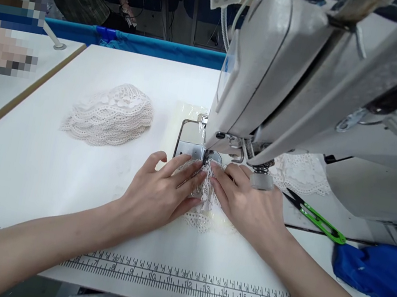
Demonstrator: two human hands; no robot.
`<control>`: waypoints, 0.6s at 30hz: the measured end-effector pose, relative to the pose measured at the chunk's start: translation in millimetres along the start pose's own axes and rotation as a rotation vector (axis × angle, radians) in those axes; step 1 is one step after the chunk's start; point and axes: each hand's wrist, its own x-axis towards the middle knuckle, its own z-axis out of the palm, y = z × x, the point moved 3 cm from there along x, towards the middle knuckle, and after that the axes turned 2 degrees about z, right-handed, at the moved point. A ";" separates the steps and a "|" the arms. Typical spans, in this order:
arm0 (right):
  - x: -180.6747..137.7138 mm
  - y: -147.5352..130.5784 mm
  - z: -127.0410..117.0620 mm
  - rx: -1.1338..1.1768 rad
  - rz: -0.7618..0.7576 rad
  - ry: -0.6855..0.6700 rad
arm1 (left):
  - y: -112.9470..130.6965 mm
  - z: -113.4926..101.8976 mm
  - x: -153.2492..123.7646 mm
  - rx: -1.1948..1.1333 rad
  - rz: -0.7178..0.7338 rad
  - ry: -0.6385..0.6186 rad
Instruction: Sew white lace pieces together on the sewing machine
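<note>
A small piece of white lace lies under the presser foot of a white sewing machine. My left hand lies flat on the lace's left side, fingers stretched toward the needle. On the right side my right hand presses down the same way, fingers extended and close together. Both sets of fingertips nearly meet just in front of the foot.
A pile of white lace pieces sits on the table at the left. More lace lies behind the machine. Green-handled thread snips and blue cloth are at the right. A printed ruler runs along the table's front edge.
</note>
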 end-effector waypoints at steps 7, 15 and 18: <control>2.3 3.7 3.3 0.033 0.076 -0.134 | -4.9 -0.9 3.1 -0.041 -0.017 -0.013; 2.8 6.6 -15.2 0.084 0.069 -0.180 | -5.7 -4.8 0.6 -0.048 -0.009 0.023; 2.5 9.1 -27.7 0.365 0.084 -0.334 | -8.7 -14.0 -2.5 -0.118 0.065 0.036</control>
